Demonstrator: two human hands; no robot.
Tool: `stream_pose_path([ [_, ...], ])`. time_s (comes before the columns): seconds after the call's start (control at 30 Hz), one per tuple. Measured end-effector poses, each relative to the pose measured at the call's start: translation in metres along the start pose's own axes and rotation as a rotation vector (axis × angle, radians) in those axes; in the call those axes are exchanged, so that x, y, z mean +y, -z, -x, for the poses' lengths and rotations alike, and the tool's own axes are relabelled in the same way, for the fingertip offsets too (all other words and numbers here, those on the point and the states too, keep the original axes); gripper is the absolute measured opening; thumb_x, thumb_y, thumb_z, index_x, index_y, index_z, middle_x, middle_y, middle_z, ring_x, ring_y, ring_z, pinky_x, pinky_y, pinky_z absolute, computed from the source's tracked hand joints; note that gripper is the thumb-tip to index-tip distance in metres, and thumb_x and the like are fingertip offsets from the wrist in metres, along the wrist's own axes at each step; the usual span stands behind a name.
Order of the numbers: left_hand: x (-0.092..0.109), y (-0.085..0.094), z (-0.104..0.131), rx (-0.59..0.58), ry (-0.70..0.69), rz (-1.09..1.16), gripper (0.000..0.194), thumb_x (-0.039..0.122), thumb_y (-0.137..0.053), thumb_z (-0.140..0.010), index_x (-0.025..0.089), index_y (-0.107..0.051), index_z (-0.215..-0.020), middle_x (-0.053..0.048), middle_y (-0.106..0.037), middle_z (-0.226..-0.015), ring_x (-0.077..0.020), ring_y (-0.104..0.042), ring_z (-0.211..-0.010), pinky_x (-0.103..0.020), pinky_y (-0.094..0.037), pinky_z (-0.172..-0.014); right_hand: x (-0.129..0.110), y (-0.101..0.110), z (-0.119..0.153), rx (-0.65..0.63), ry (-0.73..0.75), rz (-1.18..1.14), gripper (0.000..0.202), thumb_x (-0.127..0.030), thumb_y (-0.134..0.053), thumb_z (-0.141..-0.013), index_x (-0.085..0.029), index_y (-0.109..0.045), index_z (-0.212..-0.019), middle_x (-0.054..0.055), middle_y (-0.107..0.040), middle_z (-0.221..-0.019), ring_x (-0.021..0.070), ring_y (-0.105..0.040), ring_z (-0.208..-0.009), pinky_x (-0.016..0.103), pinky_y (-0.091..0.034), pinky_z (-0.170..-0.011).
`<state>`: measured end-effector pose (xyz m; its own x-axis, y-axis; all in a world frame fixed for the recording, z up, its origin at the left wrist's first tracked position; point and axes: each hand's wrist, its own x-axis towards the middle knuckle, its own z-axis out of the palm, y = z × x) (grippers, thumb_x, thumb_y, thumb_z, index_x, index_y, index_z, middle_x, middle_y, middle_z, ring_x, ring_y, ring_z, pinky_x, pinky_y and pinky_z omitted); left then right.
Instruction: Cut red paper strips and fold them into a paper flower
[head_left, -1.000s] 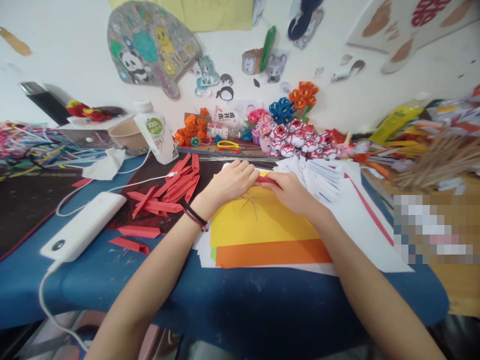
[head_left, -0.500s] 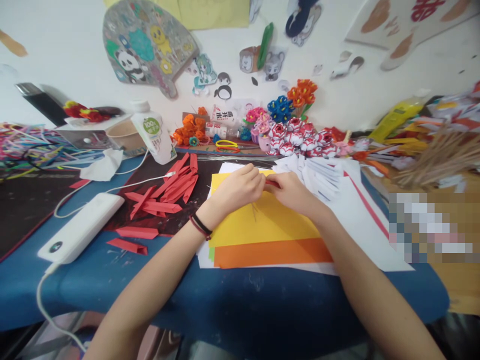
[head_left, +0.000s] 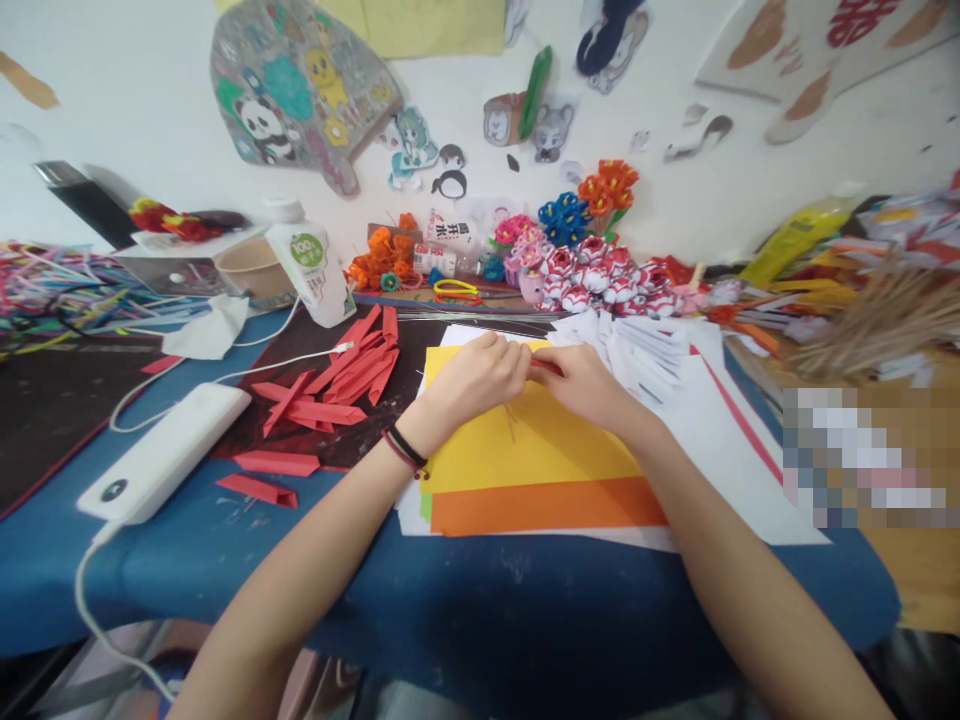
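- Compared with one second ago, the left hand [head_left: 484, 378] sits closer to the right hand [head_left: 586, 388] and covers more of the red paper piece [head_left: 547, 367]; the right hand holds nearly the same position.
- Red paper piece: located between the two hands, above the upper part of the yellow sheet [head_left: 555, 450]. Only a short, narrow red length shows, with a darker shaded strip; the rest is hidden by fingers.
- Right grip: thumb and fingers clamped on the right end of the piece.
- Left grip: fingers curled together, closed over the left end; the fingertips themselves are out of sight.
- Thin stalks [head_left: 512, 425] lie on the yellow sheet, partly covered by the left hand.
- Beneath the yellow sheet, an orange sheet [head_left: 547, 508] protrudes along the near edge, with white paper below it.
- To the left, a heap of red folded strips [head_left: 360, 365] rests on a dark mat; two separate strips lie nearer the front.
- Further left, a white power bank [head_left: 165, 455] with cable lies on the blue worktop [head_left: 510, 590].
- White folded strips [head_left: 637, 350] lie just beyond the right hand.
- Along the back: a white bottle [head_left: 311, 265], upright but leaning in view; yellow-and-orange scissors [head_left: 457, 291]; red-and-white paper flowers [head_left: 592, 280].
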<state>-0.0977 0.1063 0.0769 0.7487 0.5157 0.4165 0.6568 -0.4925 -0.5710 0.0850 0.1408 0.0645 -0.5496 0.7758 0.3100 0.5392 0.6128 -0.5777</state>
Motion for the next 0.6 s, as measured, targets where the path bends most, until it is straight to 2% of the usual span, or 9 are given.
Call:
stream_pose_path([
  [0.13,-0.005,0.004,0.002,-0.042,-0.007,0.021,0.027,0.003,-0.036,-0.096,0.012,-0.060,-0.088,-0.008,-0.063,-0.075,-0.0218,-0.060,-0.067,-0.034,-0.040,-0.061,-0.004,0.001,0.000,0.009,-0.007,-0.040,0.037,-0.037,-0.053,-0.093,-0.017,-0.057,-0.062,-0.003,-0.050,-0.055,0.0112,-0.040,-0.057,0.027,-0.029,-0.057],
  [0.37,-0.011,0.008,0.002,-0.077,0.081,0.122,0.026,0.008,-0.037,-0.100,0.012,-0.062,-0.095,-0.008,-0.068,-0.082,-0.0209,-0.064,-0.075,-0.033,-0.044,-0.068,-0.011,0.000,0.002,0.114,-0.038,-0.109,0.030,-0.037,-0.056,-0.092,-0.016,-0.073,-0.081,-0.002,-0.054,-0.054,0.0117,-0.045,-0.054,0.026,-0.033,-0.058],
  [0.43,-0.015,0.009,0.002,-0.010,0.118,0.211,0.022,0.014,-0.041,-0.101,0.012,-0.062,-0.105,-0.009,-0.071,-0.095,-0.0210,-0.065,-0.089,-0.033,-0.046,-0.077,-0.007,0.001,0.001,0.134,-0.070,-0.114,0.031,-0.039,-0.056,-0.092,-0.016,-0.074,-0.081,-0.002,-0.054,-0.052,0.0119,-0.046,-0.053,0.026,-0.033,-0.056],
  [0.5,-0.021,0.010,0.005,0.106,0.199,0.305,0.022,0.020,-0.047,-0.101,0.014,-0.061,-0.117,-0.011,-0.070,-0.113,-0.0224,-0.062,-0.106,-0.034,-0.045,-0.086,-0.001,0.005,0.000,0.167,-0.111,-0.094,0.031,-0.039,-0.056,-0.092,-0.016,-0.074,-0.082,-0.002,-0.055,-0.053,0.0126,-0.048,-0.054,0.027,-0.032,-0.056],
  [0.53,-0.025,0.012,0.007,0.153,0.249,0.357,0.022,0.023,-0.050,-0.100,0.016,-0.061,-0.118,-0.011,-0.069,-0.117,-0.0232,-0.060,-0.110,-0.035,-0.044,-0.089,0.002,0.007,0.000,0.191,-0.128,-0.076,0.030,-0.038,-0.056,-0.092,-0.016,-0.074,-0.082,-0.002,-0.055,-0.053,0.0130,-0.049,-0.054,0.027,-0.032,-0.057],
  [0.6,-0.029,0.014,0.012,0.161,0.316,0.504,0.017,0.028,-0.055,-0.098,0.017,-0.066,-0.105,-0.009,-0.071,-0.107,-0.0224,-0.060,-0.102,-0.035,-0.043,-0.087,0.007,0.011,-0.002,0.239,-0.151,-0.027,0.030,-0.036,-0.056,-0.092,-0.016,-0.073,-0.079,-0.001,-0.056,-0.055,0.0137,-0.050,-0.056,0.028,-0.032,-0.058],
])
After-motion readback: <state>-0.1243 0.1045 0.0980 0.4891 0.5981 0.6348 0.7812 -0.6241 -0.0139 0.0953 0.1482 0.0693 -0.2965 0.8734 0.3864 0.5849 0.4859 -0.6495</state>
